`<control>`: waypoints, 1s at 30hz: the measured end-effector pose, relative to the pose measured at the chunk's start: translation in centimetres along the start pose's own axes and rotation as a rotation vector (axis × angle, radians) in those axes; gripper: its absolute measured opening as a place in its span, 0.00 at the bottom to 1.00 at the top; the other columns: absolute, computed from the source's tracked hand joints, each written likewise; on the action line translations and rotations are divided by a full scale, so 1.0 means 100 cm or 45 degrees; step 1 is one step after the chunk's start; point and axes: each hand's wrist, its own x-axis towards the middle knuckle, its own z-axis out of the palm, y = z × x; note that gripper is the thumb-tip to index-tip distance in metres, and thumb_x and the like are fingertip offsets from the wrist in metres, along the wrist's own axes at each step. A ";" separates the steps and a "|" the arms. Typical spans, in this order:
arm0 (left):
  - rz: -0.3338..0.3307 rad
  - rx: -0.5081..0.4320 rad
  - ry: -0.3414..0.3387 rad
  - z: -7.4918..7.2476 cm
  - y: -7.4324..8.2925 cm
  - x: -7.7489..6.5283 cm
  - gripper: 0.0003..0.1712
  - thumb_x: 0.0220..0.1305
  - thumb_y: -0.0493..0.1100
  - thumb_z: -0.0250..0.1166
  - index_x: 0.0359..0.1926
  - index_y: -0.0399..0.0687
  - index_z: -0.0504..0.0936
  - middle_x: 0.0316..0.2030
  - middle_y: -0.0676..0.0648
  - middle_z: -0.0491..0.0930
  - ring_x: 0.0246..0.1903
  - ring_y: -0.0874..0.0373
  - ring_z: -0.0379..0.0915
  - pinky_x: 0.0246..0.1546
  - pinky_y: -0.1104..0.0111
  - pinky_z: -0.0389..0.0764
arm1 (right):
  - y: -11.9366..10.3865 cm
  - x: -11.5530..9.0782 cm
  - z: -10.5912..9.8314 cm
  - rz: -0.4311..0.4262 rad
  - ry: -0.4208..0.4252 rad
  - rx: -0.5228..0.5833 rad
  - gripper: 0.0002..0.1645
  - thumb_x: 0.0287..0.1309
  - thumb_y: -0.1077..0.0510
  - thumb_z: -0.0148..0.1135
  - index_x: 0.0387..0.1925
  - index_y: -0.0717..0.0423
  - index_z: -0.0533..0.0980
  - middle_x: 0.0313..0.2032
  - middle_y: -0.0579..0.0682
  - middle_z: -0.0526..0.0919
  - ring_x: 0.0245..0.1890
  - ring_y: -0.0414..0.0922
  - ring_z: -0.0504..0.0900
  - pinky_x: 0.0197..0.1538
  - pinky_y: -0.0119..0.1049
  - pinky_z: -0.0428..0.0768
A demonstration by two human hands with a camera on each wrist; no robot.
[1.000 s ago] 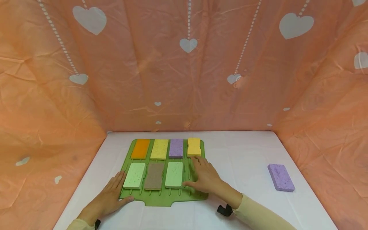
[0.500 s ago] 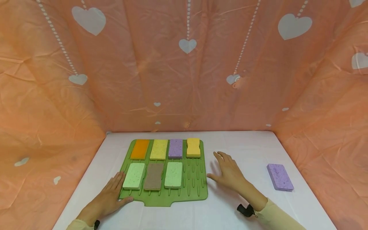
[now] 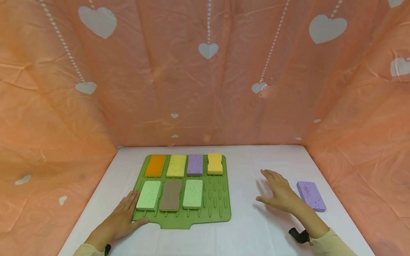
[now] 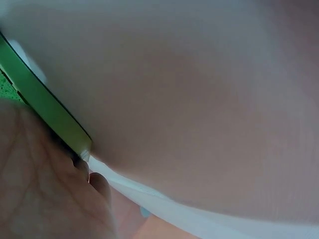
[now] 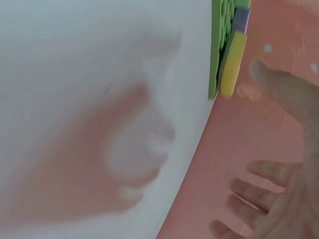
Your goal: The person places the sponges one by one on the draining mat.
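Note:
My left hand rests with straight fingers along the left edge of the green ridged mat, its thumb at the front edge. A mint sponge lies right by its fingertips. My right hand is over the white table, fingers spread and holding nothing, just left of a loose purple sponge. Its shadow shows on the cloth in the right wrist view. On the mat, the back row has an orange sponge, a yellow one, a purple one and a notched yellow sponge; the front row adds a brown sponge and a second mint sponge.
White cloth covers the table. An orange curtain with white hearts encloses the back and both sides. The mat's front right corner, beside the second mint sponge, shows bare ridges.
My right hand has moved from the mat's right side, by the notched yellow sponge, rightward across the table toward the loose purple sponge. The left hand has stayed put.

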 end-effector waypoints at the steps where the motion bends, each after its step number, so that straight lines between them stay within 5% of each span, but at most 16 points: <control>1: 0.000 0.000 0.000 0.000 0.000 0.000 0.66 0.69 0.71 0.67 0.82 0.25 0.49 0.84 0.26 0.43 0.83 0.29 0.38 0.66 0.85 0.14 | 0.004 -0.002 -0.003 -0.006 0.005 0.004 0.61 0.53 0.42 0.84 0.77 0.66 0.64 0.72 0.70 0.70 0.72 0.70 0.66 0.69 0.75 0.64; 13: 0.006 -0.007 0.004 -0.002 0.001 0.000 0.66 0.69 0.70 0.68 0.82 0.24 0.49 0.83 0.26 0.43 0.82 0.28 0.38 0.67 0.84 0.14 | 0.048 -0.026 -0.025 0.016 0.048 -0.048 0.62 0.49 0.42 0.86 0.75 0.70 0.65 0.70 0.74 0.69 0.71 0.74 0.64 0.67 0.76 0.62; 30: -0.007 0.013 0.008 -0.001 0.001 0.000 0.66 0.69 0.71 0.67 0.82 0.25 0.51 0.83 0.26 0.44 0.82 0.28 0.39 0.66 0.85 0.14 | 0.106 -0.055 -0.049 0.241 -0.178 -0.041 0.79 0.38 0.41 0.89 0.79 0.75 0.53 0.75 0.83 0.55 0.74 0.82 0.52 0.71 0.80 0.53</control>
